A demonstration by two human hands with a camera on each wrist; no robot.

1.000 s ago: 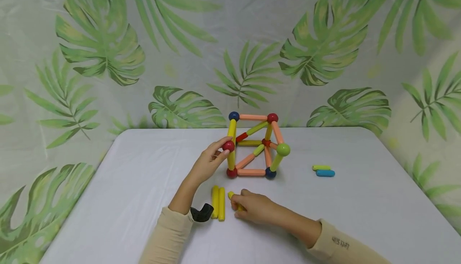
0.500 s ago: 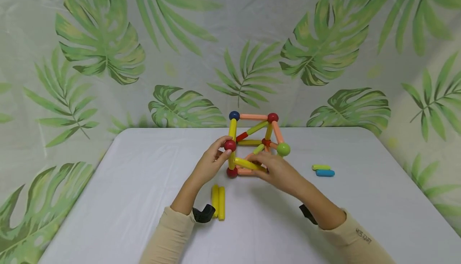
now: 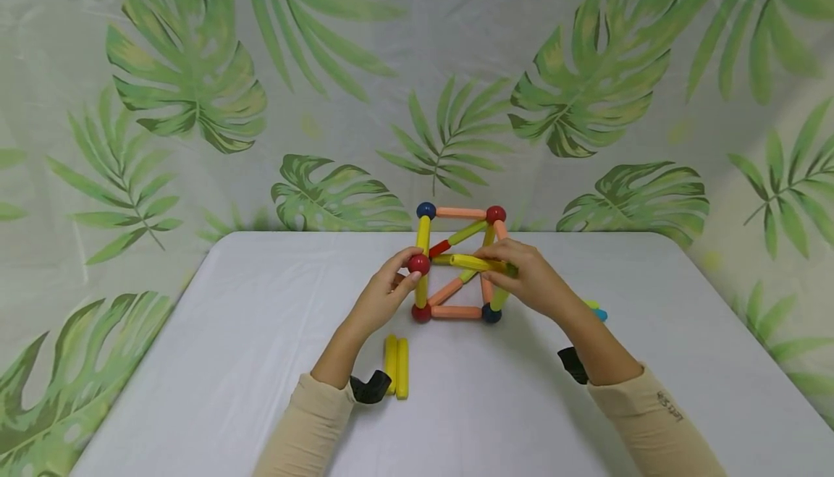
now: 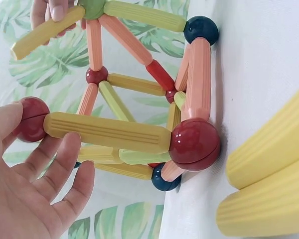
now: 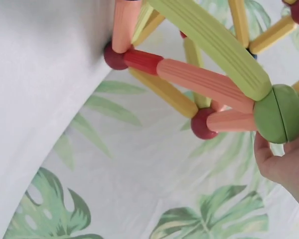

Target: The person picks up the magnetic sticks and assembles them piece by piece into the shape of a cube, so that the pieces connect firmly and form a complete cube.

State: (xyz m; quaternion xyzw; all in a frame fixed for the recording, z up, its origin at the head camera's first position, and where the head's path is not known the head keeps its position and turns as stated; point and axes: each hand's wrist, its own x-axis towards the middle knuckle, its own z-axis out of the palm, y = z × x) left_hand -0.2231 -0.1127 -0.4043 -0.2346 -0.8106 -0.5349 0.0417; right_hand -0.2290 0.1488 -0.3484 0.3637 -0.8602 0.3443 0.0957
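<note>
A cube-like frame of magnetic sticks and balls stands mid-table, with a salmon stick (image 3: 456,313) along its lower front. At its upper front-left corner, my left hand (image 3: 380,293) pinches a red ball (image 4: 32,119) on top of an upright yellow stick (image 4: 107,132). My right hand (image 3: 533,279) holds another yellow stick (image 3: 470,263) between thumb and fingers, roughly level. One end of that stick meets the green ball (image 4: 93,7); its other end points toward the red ball, with a gap between. The right wrist view shows fingers under the green ball (image 5: 280,113).
Two yellow sticks (image 3: 397,368) lie side by side in front of the frame, near my left wrist. Behind my right forearm, a blue stick (image 3: 601,315) and a lime stick (image 3: 591,304) are partly hidden. A leaf-print cloth (image 3: 339,100) hangs behind the white table (image 3: 195,361).
My right hand picked up a yellow stick from the table, lifted it past the frame's front and brought it to the upper right green ball. The left hand stays at the red ball.
</note>
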